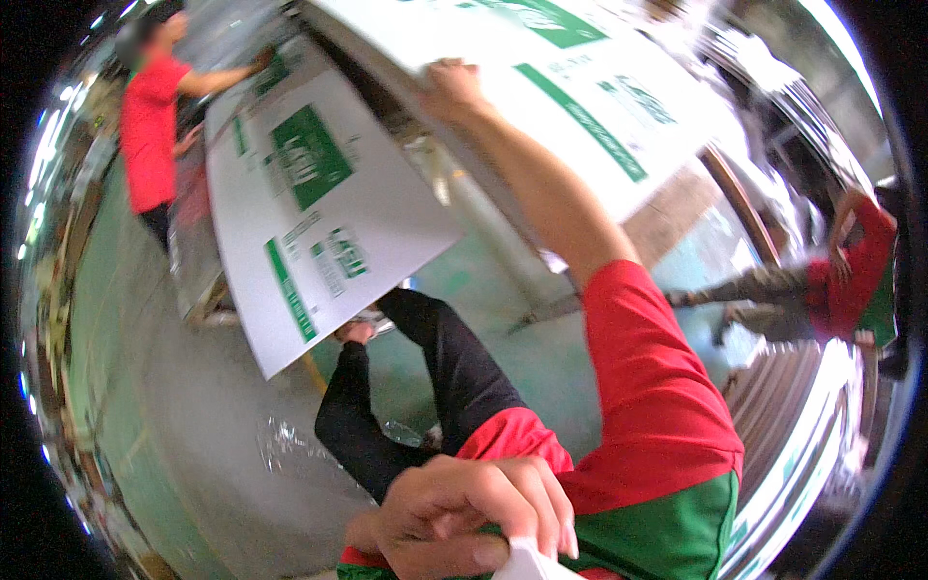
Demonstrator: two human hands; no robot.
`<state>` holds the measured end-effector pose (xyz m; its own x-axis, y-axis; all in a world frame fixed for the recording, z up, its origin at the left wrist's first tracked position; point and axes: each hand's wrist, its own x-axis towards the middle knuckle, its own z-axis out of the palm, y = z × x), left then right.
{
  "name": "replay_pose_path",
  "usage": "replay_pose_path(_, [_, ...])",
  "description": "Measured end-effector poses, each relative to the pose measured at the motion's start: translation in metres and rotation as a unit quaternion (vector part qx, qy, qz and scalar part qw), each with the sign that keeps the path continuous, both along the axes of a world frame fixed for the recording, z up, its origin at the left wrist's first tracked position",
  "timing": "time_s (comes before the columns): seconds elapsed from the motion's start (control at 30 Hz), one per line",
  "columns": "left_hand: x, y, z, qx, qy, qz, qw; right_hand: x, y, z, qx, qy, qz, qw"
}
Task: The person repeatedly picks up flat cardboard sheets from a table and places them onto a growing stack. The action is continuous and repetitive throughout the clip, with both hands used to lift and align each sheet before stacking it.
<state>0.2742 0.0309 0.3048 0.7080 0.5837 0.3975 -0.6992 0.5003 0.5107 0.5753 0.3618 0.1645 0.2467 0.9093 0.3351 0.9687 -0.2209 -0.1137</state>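
The printed board (580, 82), likely stiff and easily creased, suits edge holds: the right hand (451, 89) curls at its rim, grip unclear, while bodyward of it the left hand (469, 507) pinches a white piece (535, 563).

- The white piece (541, 564) at the left hand (474, 512) runs off the lower edge, so its full shape is hidden.
- The right hand's (451, 89) thumb cannot be made out; whether it grips or rests is unclear.
- The upper white board (667, 101) is cut off by the top edge.
- The left co-worker's (152, 135) head is blurred.
- The right co-worker (860, 275) meets the dark rim, head indistinct.
- Items along the left rim are too small to tell.
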Motion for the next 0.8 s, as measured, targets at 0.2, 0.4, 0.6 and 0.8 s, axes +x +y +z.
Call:
replay_pose_path(0.2, [0.002, -0.007, 0.003, -0.027, 0.005, -0.157, 0.987, 0.002, -0.003, -0.007, 0.016, 0.068, 0.027, 0.997])
replay_pose_path(0.4, [-0.014, 0.002, -0.011, 0.012, -0.023, 0.061, 0.998, 0.006, -0.006, -0.004, 0.068, 0.083, 0.054, 0.993])
replay_pose_path(0.6, [-0.035, 0.014, -0.001, 0.076, -0.008, 0.115, 0.990, 0.004, -0.011, 0.002, 0.065, 0.061, 0.027, 0.996])
replay_pose_path(0.8, [-0.038, 0.012, -0.017, 0.112, 0.019, 0.051, 0.992, 0.006, -0.012, 0.006, 0.043, 0.091, 0.028, 0.995])
